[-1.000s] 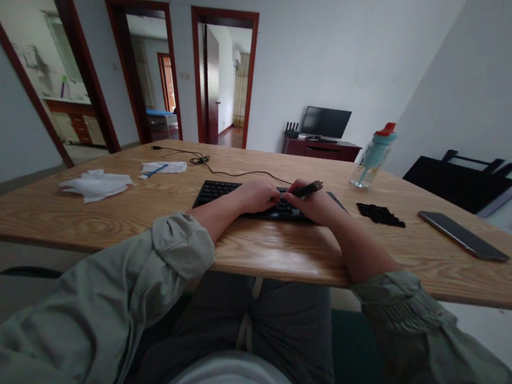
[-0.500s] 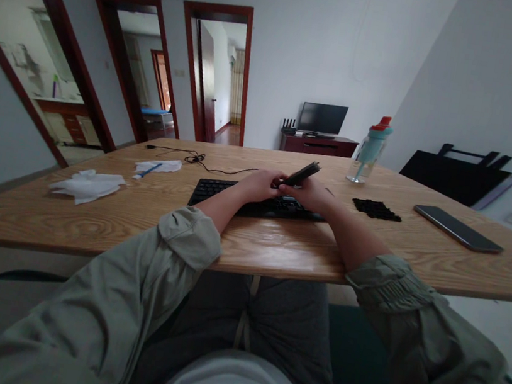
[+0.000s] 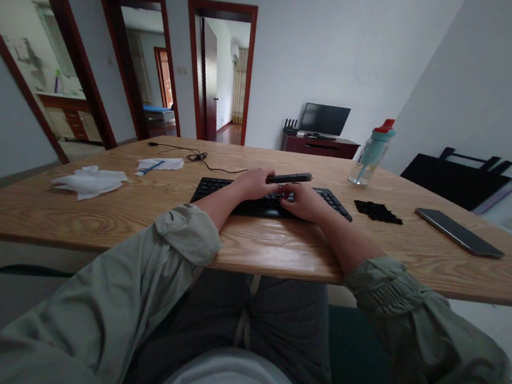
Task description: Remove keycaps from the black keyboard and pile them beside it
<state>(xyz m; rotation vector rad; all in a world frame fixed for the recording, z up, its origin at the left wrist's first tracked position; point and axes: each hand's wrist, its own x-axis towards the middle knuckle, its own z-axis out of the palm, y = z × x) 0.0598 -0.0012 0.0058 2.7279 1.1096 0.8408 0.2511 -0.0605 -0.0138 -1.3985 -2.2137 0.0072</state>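
A black keyboard (image 3: 340, 205) lies on the table before me, with some bare spots that look like missing keycaps near its middle. My left hand (image 3: 253, 184) rests over it, fingers closed on a slim dark tool (image 3: 292, 178) that points right, nearly level; its exact kind is unclear. My right hand (image 3: 303, 202) is on the keyboard just below that tool, fingers curled together at the keys. Whatever they pinch is too small or hidden to make out. A flat pile of black keycaps (image 3: 378, 212) sits right of the keyboard.
Farther right lies a phone (image 3: 460, 233); a water bottle (image 3: 372, 152) stands behind the pile. Crumpled white tissue (image 3: 89, 182) and a blue-handled brush (image 3: 151, 167) on another tissue are at left. A cable (image 3: 198, 157) runs behind the keyboard. The table's front edge is near my forearms.
The dark tool has tipped from slanting upward to nearly level and now sits in my left hand alone. My right hand has come away from it, down and left onto the keys.
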